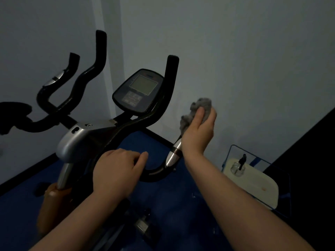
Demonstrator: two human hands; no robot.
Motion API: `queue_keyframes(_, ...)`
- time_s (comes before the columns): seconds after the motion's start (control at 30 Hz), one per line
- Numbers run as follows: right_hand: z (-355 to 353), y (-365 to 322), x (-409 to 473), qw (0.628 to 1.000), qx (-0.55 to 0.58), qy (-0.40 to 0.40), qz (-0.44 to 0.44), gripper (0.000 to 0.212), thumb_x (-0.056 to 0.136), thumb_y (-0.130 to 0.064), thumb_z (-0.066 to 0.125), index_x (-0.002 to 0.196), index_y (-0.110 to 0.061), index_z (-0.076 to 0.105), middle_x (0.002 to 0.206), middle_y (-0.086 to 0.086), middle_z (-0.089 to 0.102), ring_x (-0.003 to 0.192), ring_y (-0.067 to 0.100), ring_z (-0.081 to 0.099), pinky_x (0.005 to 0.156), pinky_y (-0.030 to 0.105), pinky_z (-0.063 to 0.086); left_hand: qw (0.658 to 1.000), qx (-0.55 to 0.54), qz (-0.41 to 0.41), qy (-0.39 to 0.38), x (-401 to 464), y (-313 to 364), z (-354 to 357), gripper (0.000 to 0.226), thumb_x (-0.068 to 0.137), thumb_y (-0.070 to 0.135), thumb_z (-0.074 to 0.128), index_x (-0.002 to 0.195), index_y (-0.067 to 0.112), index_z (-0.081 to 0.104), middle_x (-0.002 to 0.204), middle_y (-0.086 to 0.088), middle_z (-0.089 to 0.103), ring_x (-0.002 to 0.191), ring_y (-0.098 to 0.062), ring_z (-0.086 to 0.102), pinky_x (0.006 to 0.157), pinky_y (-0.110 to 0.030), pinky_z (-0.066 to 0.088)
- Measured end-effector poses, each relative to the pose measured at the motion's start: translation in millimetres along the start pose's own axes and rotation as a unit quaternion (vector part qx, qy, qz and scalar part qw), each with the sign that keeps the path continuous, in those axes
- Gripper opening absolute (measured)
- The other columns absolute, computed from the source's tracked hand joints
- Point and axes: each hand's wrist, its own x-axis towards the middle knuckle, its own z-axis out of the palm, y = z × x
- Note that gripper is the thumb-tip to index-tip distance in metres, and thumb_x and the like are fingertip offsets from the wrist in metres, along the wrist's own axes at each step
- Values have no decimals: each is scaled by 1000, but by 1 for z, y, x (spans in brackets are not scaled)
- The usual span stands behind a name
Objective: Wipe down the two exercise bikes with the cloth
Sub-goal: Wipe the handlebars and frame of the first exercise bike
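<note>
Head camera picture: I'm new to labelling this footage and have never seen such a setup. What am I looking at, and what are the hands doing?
There is no robot here. A person wears one wide camera on the head, so you look down along their own arms. In front stands an exercise bike with black handlebars and a console with a blank screen. The left hand rests on the near handlebar bend. The right hand is raised beside the right handlebar, gripping a bunched grey cloth. Handlebars of a second bike show at the left. On the blue floor at the right lies a pale board with a small glass jar on it.
</note>
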Motion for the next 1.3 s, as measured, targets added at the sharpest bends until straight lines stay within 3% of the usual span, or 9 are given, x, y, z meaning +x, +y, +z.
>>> queue_keyframes(0.1, -5, -1, 2, 982, -96, -39, -160, 28, 98, -20, 47, 122, -11, 58, 124, 4, 56, 113, 10, 52, 96, 14, 42, 1000, 0, -3, -6, -1, 2, 0, 55, 92, 54, 31, 63, 26, 68, 64, 5, 65, 69, -11, 59, 63, -26, 34)
queue_keyframes(0.2, -21, 14, -2, 912, -202, -152, -324, 18, 91, -12, 58, 105, -5, 66, 121, 6, 62, 130, 24, 39, 118, 45, 16, 1000, 2, -2, -2, 0, 1, 1, 55, 93, 53, 31, 64, 25, 68, 64, 5, 65, 68, -10, 59, 63, -26, 33)
queue_keyframes(0.4, -59, 21, 6, 756, -208, -334, -523, 29, 94, -28, 53, 95, -3, 69, 93, 13, 70, 93, 25, 62, 111, 30, 29, 1000, -4, -17, 4, -1, 0, 2, 53, 93, 53, 32, 68, 25, 69, 67, 5, 67, 69, -11, 60, 63, -29, 41)
queue_keyframes(0.57, -49, 11, -30, 815, -263, -278, -435, 18, 86, -17, 58, 73, -6, 65, 70, 9, 61, 69, 26, 55, 102, 37, 41, 984, -138, -21, 107, -8, -4, 1, 24, 90, 33, 47, 76, 27, 66, 74, 16, 64, 64, -1, 54, 54, -16, 37)
queue_keyframes(0.67, -34, 4, -90, 764, -332, -353, -426, 20, 87, -25, 54, 75, -14, 65, 64, 3, 60, 61, 22, 55, 84, 37, 49, 956, -235, 4, 173, -17, -12, 1, 18, 88, 22, 46, 90, 24, 64, 83, 14, 61, 75, 0, 55, 65, -13, 41)
queue_keyframes(0.83, -43, -21, -59, 633, -360, -559, -397, 30, 98, -40, 28, 89, -21, 50, 79, -4, 58, 69, 18, 50, 73, 34, 38, 966, -94, 17, 240, -38, -43, 5, 23, 82, 12, 44, 91, 14, 65, 93, -1, 64, 82, -16, 56, 66, -32, 45)
queue_keyframes(0.93, -36, -17, -64, 580, -407, -542, -451, 24, 99, -35, 36, 100, -16, 51, 86, 1, 59, 66, 20, 51, 65, 35, 37, 954, -129, -83, 256, -46, -52, 6, 21, 84, 13, 44, 89, 17, 64, 93, 4, 62, 85, -9, 52, 68, -20, 37)
queue_keyframes(1.17, 20, -10, -64, 595, -383, -632, -316, 35, 100, -37, 32, 130, -19, 35, 110, 8, 55, 79, 26, 54, 65, 37, 44, 949, -145, -157, 230, -42, -50, 6, 21, 88, 21, 39, 95, 23, 59, 93, 11, 57, 83, -1, 48, 61, -11, 32)
queue_keyframes(1.3, 6, -6, -63, 573, -411, -638, -309, 26, 99, -44, 28, 118, -26, 32, 105, 5, 59, 62, 13, 46, 52, 30, 31, 946, -147, -169, 234, -41, -52, 7, 22, 87, 24, 36, 94, 26, 57, 90, 15, 55, 83, 3, 47, 62, -9, 33)
